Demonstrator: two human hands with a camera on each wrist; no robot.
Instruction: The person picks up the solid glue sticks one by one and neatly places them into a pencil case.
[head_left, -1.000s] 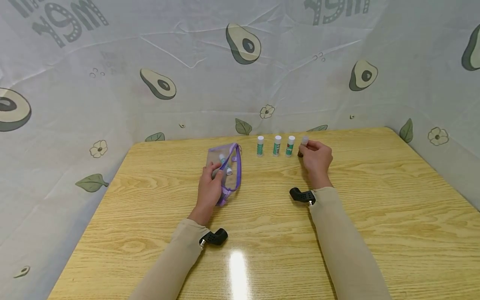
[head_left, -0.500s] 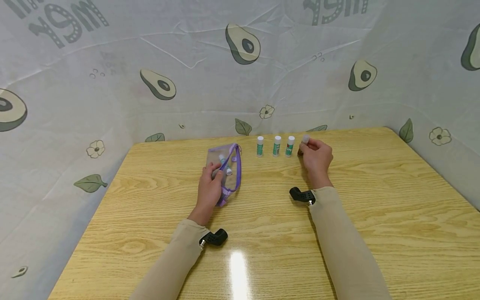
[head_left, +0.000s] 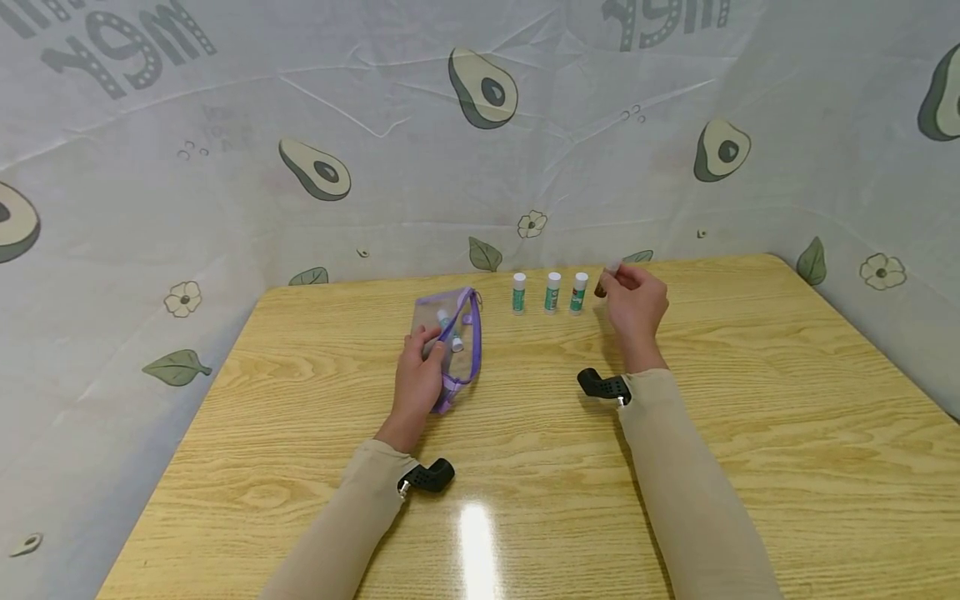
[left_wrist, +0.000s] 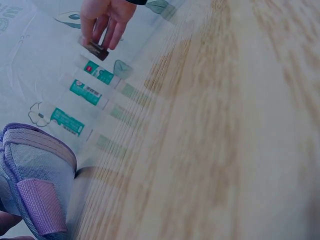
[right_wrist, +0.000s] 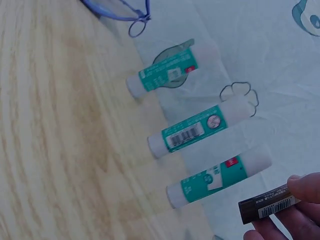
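My right hand (head_left: 636,305) pinches a small dark brown tube (right_wrist: 268,204) with a barcode label between thumb and fingers. The tube is tilted and off the table, its upper end hidden by the hand. Left of it, three green-and-white glue sticks (head_left: 578,293) stand upright in a row. My left hand (head_left: 417,375) holds a mesh zip pouch (head_left: 474,346) with purple trim, thumb over its near edge and fingers on the mesh. Through the mesh shows one more white-capped glue stick (head_left: 456,342), lying aslant inside. In the left wrist view the pouch (left_wrist: 42,170) fills the lower left corner.
A wooden table (head_left: 525,467) lies under everything, with a bright reflection near its front. Behind it hangs a pale cloth (head_left: 405,192) printed with avocados. The standing glue sticks are close to the table's back edge.
My right hand has lifted the brown tube slightly off the table and tilted it. The left hand and the pouch stay in place, as do the three standing glue sticks.
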